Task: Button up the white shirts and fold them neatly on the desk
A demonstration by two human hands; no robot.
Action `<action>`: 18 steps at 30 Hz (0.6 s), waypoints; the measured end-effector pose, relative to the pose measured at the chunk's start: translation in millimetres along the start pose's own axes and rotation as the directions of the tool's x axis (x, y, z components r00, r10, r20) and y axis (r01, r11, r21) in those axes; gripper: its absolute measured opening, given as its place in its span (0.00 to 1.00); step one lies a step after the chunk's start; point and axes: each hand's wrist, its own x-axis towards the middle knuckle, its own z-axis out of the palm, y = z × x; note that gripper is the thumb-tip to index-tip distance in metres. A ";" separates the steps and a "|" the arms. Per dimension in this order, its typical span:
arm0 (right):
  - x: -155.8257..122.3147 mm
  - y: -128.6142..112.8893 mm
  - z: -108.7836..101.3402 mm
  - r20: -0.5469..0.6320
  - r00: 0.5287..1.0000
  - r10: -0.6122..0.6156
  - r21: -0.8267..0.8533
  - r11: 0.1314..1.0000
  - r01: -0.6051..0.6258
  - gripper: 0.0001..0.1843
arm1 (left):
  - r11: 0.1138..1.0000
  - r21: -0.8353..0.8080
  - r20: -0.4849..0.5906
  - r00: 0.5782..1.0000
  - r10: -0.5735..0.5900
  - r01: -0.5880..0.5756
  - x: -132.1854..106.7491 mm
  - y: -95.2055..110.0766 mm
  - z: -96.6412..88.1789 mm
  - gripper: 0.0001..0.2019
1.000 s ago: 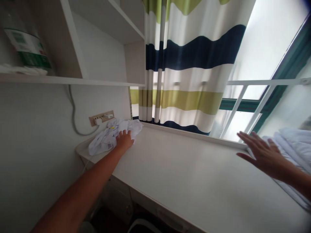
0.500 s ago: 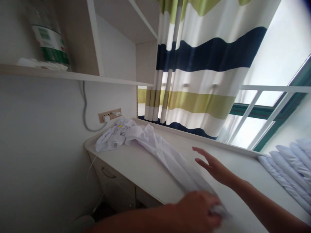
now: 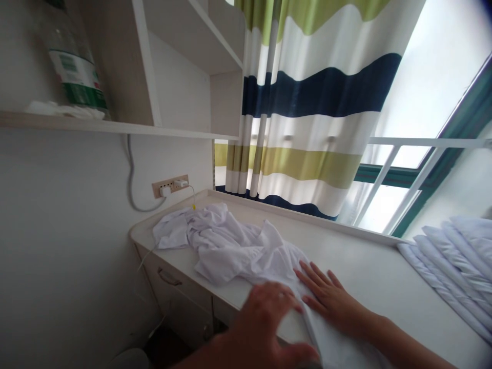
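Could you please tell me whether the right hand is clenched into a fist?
No, the right hand is open, fingers extended over the white cloth.

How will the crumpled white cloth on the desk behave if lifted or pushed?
The white cloth is probably floppy: it lies in loose folds. Pushed, it would likely bunch up, being rumpled on the desk. The right hand, laid flat on it, may hold that part back.

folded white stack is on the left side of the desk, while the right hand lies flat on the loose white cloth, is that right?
Not quite: the folded white stack is on the right side of the desk, as the head view shows. The right hand does lie flat on the loose white cloth.
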 end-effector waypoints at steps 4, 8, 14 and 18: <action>-56.2 45.2 1.3 -0.011 0.994 0.112 -0.046 0.993 -0.113 0.33 | 0.869 0.339 -0.268 0.922 -0.278 0.361 -22.1 -64.6 -44.7 0.29; -109.9 85.3 -1.3 -0.044 0.969 0.243 -0.072 0.967 -0.246 0.32 | 0.865 0.302 -0.156 0.916 -0.370 0.401 -36.8 -94.7 -58.7 0.17; -133.2 107.2 -62.5 -0.032 0.908 0.417 -0.167 0.894 -0.416 0.29 | 0.973 0.095 -0.127 0.972 -0.195 0.208 -2.9 -63.1 -83.3 0.11; -101.1 48.3 -120.9 -0.220 0.954 0.203 -0.024 0.977 -0.213 0.39 | 0.970 -0.022 -0.104 0.965 -0.242 0.241 42.1 -14.7 -109.3 0.17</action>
